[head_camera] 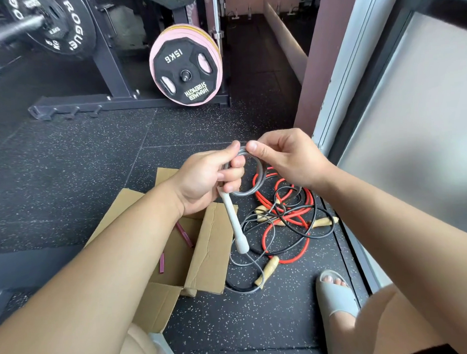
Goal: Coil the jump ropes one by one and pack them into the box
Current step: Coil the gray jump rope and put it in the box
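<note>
Gripping the grey rope (262, 173), left hand (203, 178) and right hand (287, 159) half-hide it.

The left forearm (110, 255) hides most of the box (211, 246) interior. The top edge crops the Rogue plate (71, 23).

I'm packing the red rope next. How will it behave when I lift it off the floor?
Probably floppy: the red rope lies in loose curves. It will likely drag the black rope along, since they cross repeatedly. The wooden handles may dangle.
</note>
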The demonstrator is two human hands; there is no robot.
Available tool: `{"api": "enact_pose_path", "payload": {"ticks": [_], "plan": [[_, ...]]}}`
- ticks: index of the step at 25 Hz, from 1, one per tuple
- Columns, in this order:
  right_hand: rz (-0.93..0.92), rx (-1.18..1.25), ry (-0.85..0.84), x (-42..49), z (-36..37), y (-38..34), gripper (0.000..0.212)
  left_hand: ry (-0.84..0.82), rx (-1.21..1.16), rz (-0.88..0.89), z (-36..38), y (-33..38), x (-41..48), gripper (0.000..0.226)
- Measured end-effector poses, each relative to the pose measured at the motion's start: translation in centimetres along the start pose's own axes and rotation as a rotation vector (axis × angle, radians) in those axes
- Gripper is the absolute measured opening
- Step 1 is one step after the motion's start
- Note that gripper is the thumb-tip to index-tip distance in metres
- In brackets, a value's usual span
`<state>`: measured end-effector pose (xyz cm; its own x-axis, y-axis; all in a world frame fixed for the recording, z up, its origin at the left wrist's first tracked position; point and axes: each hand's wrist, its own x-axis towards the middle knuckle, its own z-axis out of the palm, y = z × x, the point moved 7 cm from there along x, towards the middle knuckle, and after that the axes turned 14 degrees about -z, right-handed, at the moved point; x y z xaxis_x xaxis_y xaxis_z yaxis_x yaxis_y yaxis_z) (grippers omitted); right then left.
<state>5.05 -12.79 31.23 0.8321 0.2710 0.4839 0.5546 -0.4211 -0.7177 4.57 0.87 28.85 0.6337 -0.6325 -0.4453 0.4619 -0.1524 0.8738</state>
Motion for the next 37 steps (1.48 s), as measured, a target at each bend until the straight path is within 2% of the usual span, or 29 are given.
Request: {"api": "enact_pose_path", "payload": {"ticks": [2,5,8,13,17,18,21,22,23,25,26,27,28,30,32,34,37], "plan": [[-0.031,0.049,0.025,0.0,-0.2,0.5,0.045,-0.098,-0.067,-0.024,0.5,0.1,-0.3,0.036],[-0.019,0.194,0.024,-0.4,0.5,1.6,0.036,-0.246,-0.210,-0.025,1.1,0.5,-0.9,0.029],[0.005,0.164,0.008,-1.1,1.6,2.8,0.027,-0.268,-0.304,0.025,0.7,1.0,-1.1,0.023],[0.150,0.066,-0.087,-2.5,3.2,4.8,0.030,-0.233,-0.452,0.172,-0.5,2.3,-1.2,0.023],[0.256,-0.309,-0.449,-3.9,6.8,6.5,0.021,0.001,-0.427,0.321,-2.1,2.7,-0.6,0.025],[0.242,-0.395,-0.505,-4.0,7.5,6.2,0.018,0.092,-0.386,0.356,-2.6,2.7,-0.5,0.025],[0.112,-0.583,-0.640,-3.9,8.9,3.4,0.062,0.351,-0.185,0.424,-3.3,2.6,-0.6,0.023],[0.049,-0.630,-0.641,-3.6,9.2,2.1,0.063,0.418,-0.077,0.427,-3.2,2.5,-0.6,0.022],[-0.034,-0.648,-0.596,-3.0,9.2,0.6,0.052,0.492,0.064,0.417,-3.2,2.5,-0.7,0.021],[-0.163,-0.679,-0.496,-1.6,8.2,-2.0,0.016,0.670,0.423,0.381,-3.3,2.6,-0.8,0.022],[-0.203,-0.672,-0.429,-0.9,7.4,-2.9,0.012,0.748,0.616,0.362,-3.5,2.7,-0.8,0.024],[-0.222,-0.652,-0.362,-0.4,6.3,-3.4,0.018,0.786,0.784,0.337,-3.8,2.6,-0.8,0.025],[-0.237,-0.596,-0.284,0.0,5.1,-3.7,0.021,0.763,0.894,0.301,-4.0,2.5,-0.6,0.026],[-0.218,-0.419,-0.125,0.2,2.5,-3.6,0.029,0.605,0.892,0.238,-4.0,1.8,-0.1,0.032],[-0.178,-0.254,-0.066,0.1,1.0,-2.5,0.034,0.410,0.687,0.186,-3.3,1.1,0.2,0.040],[-0.160,-0.142,-0.075,0.0,0.6,-1.2,0.027,0.259,0.480,0.137,-2.3,0.6,0.2,0.045],[-0.028,0.084,-0.084,-0.5,1.3,1.3,0.027,0.150,0.235,0.100,-1.4,0.7,-0.3,0.047]]}}
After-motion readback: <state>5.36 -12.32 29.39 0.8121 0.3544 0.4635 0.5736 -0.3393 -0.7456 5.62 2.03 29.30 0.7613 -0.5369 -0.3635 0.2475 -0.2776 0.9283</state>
